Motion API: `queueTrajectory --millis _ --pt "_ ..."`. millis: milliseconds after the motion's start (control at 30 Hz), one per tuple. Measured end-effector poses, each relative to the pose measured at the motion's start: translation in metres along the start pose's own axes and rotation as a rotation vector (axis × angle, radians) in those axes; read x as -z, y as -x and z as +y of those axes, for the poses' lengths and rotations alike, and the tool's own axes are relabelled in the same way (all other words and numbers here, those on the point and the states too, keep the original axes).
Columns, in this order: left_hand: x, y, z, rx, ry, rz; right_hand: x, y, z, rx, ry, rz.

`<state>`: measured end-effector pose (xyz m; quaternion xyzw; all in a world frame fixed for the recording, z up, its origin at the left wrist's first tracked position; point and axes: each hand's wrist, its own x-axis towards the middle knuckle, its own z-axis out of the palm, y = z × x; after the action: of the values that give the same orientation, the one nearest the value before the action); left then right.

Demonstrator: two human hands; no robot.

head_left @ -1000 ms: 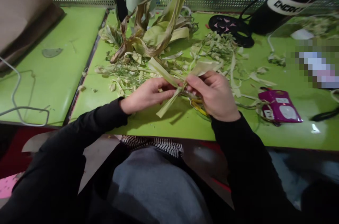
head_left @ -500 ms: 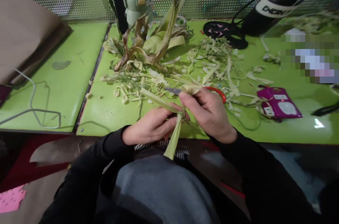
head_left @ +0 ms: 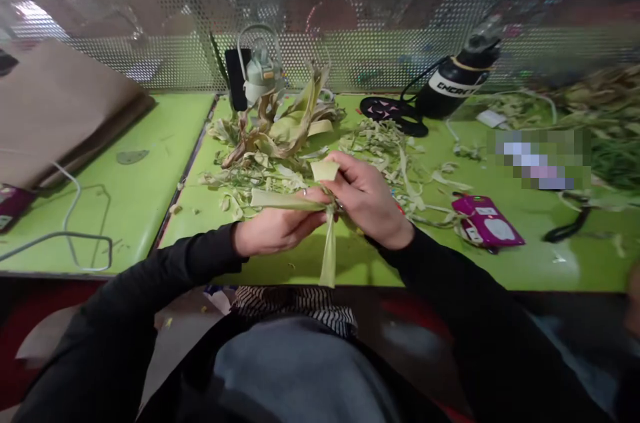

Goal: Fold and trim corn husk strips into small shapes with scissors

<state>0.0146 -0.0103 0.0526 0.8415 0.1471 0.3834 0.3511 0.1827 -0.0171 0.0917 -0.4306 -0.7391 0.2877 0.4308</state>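
Note:
Pale green corn husk strips meet in a small knot between my two hands. My left hand (head_left: 280, 231) is closed round the piece from the left, with one husk strip (head_left: 273, 200) lying over its fingers. My right hand (head_left: 370, 202) pinches an upper husk end (head_left: 325, 172) between thumb and fingers, just right of the knot. A third husk strip (head_left: 328, 260) hangs from the knot over the table's front edge. Behind my hands stands a bunch of whole dried husks (head_left: 297, 126). Only a speck of red scissors handle (head_left: 400, 208) shows beside my right hand.
Husk scraps (head_left: 380, 136) litter the green table (head_left: 195, 243). To the right are a purple box (head_left: 493, 223), a black strap and a black bottle (head_left: 453, 86). A brown paper bag (head_left: 75, 110) and a bent wire stand (head_left: 75, 236) are at left. A perforated screen (head_left: 350, 30) runs behind.
The view has tilted up and shifted, showing more screen. My right hand has turned over the knot and the upper husk end now points up. The scissors are now mostly hidden behind my right hand.

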Motion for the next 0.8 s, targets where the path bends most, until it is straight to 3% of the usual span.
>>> queueTrajectory --millis 200,333,533,667,800 --pt "0.000 -0.022 -0.021 0.279 0.261 0.107 0.013 -0.009 0.015 -0.041 0.060 0.060" --pt "0.000 -0.034 -0.032 0.437 0.419 0.211 0.026 -0.005 0.026 0.035 0.188 0.078" --pt "0.000 -0.033 -0.047 0.426 0.468 0.193 0.031 0.000 0.053 0.232 0.385 0.068" --pt "0.006 -0.029 -0.051 0.383 0.478 0.146 0.031 0.000 0.063 0.391 0.539 0.193" --pt "0.008 -0.029 -0.052 0.413 0.514 0.133 0.031 0.002 0.067 0.421 0.669 0.176"
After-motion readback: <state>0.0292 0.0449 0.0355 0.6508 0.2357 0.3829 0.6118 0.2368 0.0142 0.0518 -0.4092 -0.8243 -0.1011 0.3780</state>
